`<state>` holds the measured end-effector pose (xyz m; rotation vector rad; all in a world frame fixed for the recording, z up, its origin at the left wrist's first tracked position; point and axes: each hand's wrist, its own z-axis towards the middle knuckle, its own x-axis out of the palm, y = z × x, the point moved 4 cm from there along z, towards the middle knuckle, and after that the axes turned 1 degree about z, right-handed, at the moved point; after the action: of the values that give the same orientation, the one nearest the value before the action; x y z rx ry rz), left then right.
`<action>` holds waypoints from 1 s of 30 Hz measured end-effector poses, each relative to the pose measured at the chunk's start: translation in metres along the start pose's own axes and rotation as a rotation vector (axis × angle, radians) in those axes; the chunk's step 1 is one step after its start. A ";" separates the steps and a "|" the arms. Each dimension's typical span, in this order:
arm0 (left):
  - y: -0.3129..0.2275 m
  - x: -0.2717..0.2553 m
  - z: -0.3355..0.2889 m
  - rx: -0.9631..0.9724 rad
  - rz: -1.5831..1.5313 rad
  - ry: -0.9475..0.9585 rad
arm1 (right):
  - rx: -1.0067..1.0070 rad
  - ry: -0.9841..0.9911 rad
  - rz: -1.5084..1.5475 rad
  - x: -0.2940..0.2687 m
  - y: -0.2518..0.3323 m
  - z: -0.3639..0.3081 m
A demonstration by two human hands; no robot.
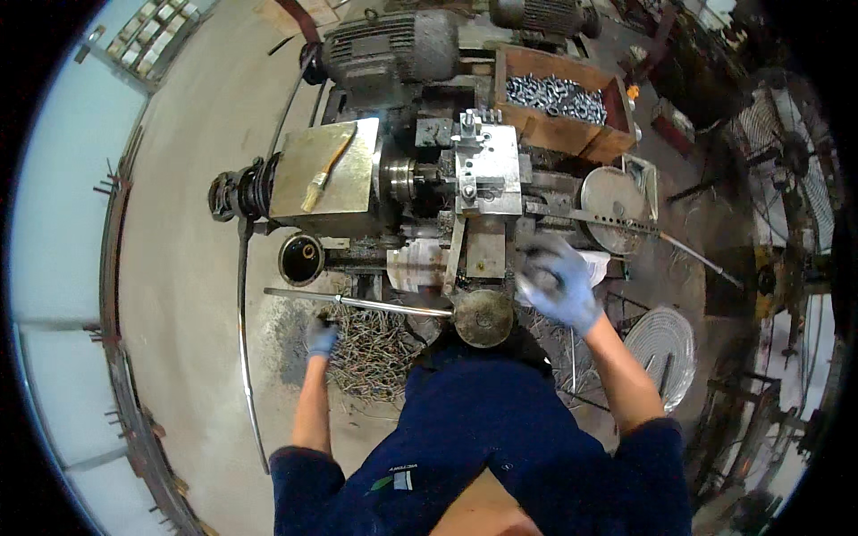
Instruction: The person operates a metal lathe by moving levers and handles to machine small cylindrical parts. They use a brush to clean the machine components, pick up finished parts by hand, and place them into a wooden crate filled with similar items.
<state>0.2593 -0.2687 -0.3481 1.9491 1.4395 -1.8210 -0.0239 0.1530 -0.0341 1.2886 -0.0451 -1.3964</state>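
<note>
Okay, head view: two gloved hands, well apart. Left hand [322, 336] just left of one heap of metal shavings [371, 357] on floor; grip cannot be told. Right hand [561, 284] motion-blurred, fingers curled, contents cannot be told; near one lathe tool post [492, 165], nearer wearer. One brush [327, 171] on headstock cover [295, 170]. Beyond: one wooden box [565, 134] of small metal parts [554, 96], two motors [393, 46].

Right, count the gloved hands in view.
2: the left hand at the left edge of the pile of metal shavings; the right hand, blurred, below the wooden box in the picture. No other shows.
</note>
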 end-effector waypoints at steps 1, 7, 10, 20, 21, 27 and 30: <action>-0.019 0.020 0.006 -0.135 -0.163 0.116 | 0.096 -0.022 0.028 -0.006 -0.007 -0.026; -0.062 0.097 0.061 0.177 0.546 0.627 | 0.692 0.028 -0.110 -0.001 -0.061 -0.200; -0.034 0.082 0.065 0.162 0.281 0.557 | 0.993 -0.026 0.087 0.024 -0.089 -0.277; -0.067 0.052 0.074 0.391 0.780 0.446 | 0.987 -0.065 0.195 0.028 -0.124 -0.289; -0.085 0.044 0.067 0.344 0.824 0.435 | 1.012 -0.086 0.217 0.030 -0.132 -0.295; -0.036 0.066 0.057 0.102 0.422 0.186 | 1.113 -0.058 0.209 0.029 -0.165 -0.315; -0.055 0.093 0.040 -0.042 -0.010 -0.013 | 1.043 -0.144 0.286 0.035 -0.181 -0.323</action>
<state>0.1782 -0.2137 -0.4084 1.9102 1.4736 -1.7897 0.0844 0.3859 -0.3033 1.8988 -1.1340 -1.2194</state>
